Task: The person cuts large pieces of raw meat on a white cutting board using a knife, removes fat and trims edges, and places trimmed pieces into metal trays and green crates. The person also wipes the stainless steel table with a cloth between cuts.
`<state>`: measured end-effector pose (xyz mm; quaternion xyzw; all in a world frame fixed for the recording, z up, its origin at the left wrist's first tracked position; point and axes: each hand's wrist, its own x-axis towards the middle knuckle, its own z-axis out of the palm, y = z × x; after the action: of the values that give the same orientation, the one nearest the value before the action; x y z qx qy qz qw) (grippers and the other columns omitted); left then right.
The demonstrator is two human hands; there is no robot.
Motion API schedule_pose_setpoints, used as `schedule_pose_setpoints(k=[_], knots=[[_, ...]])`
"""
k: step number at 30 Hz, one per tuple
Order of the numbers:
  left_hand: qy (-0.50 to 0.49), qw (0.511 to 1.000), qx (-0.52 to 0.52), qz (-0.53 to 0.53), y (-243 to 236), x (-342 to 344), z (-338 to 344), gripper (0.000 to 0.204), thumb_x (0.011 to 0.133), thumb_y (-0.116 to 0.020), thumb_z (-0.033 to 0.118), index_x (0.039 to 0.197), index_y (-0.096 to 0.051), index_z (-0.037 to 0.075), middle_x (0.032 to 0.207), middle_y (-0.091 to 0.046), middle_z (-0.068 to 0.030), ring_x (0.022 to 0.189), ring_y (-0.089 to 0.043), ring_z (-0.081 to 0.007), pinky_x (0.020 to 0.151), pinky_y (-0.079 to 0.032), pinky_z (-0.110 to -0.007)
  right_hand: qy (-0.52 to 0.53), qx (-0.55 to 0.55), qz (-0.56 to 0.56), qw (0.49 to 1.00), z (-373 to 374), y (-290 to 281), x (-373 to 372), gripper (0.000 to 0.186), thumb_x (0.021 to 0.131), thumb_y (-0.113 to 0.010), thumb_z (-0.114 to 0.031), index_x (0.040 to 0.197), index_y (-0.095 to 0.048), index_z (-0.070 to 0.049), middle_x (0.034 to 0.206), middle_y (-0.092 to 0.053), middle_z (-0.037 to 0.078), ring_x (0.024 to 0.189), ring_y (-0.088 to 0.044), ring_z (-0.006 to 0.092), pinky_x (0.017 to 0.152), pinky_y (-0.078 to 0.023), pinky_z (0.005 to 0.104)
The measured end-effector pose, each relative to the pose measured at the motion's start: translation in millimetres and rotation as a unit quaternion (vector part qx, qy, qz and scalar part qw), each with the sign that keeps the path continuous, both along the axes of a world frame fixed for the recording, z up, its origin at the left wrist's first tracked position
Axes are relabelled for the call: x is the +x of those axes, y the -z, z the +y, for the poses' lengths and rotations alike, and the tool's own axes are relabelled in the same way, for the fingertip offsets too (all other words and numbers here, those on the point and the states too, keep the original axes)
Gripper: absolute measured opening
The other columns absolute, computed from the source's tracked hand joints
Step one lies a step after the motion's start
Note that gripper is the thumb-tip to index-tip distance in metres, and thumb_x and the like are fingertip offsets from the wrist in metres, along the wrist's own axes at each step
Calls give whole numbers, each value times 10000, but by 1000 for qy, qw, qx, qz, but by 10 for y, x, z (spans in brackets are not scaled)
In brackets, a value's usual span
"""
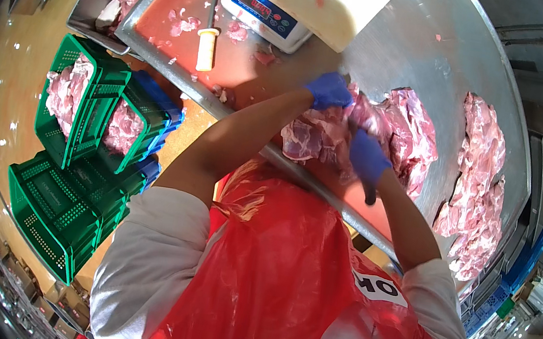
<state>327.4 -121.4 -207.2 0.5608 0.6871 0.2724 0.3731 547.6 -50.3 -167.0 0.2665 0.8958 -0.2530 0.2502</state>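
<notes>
My left hand [331, 92], in a blue glove, is closed on the far edge of a raw meat piece [311, 137] lying by the near side of the table. In my gloved right hand [367, 157] is a knife [370, 197]; its dark handle end sticks out below the fist, toward me. The blade is blurred against the meat and hard to make out. Just right of both hands rests a larger chunk of raw meat [411, 134], partly behind my right hand.
A long row of meat [477, 179] lies along the right of the metal table [442, 62]. Far left are a scale [266, 18], a yellow-handled tool [206, 51] and a metal bin [92, 9] with meat. Green crates [53, 196], some holding meat, stand beyond the left edge.
</notes>
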Motion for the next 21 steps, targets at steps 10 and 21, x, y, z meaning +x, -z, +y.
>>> schedule_pose_setpoints(k=[10, 21], knots=[[8, 969, 233, 80, 1317, -122, 66, 261, 917, -574, 255, 787, -672, 51, 729, -635, -193, 601, -592, -282, 596, -471, -399, -98, 32, -53, 993, 153, -584, 958, 236, 960, -399, -113, 1156, -493, -21, 1020, -652, 302, 972, -651, 456, 800, -520, 535], [-264, 946, 20, -185, 41, 113, -707, 241, 784, -635, 182, 718, -577, -43, 590, -463, -78, 604, -411, -117, 530, -387, -375, -81, 66, 102, 989, -226, -6, 781, 178, 965, -425, -125, 1066, -430, 22, 730, -640, 282, 704, -649, 477, 636, -507, 575]])
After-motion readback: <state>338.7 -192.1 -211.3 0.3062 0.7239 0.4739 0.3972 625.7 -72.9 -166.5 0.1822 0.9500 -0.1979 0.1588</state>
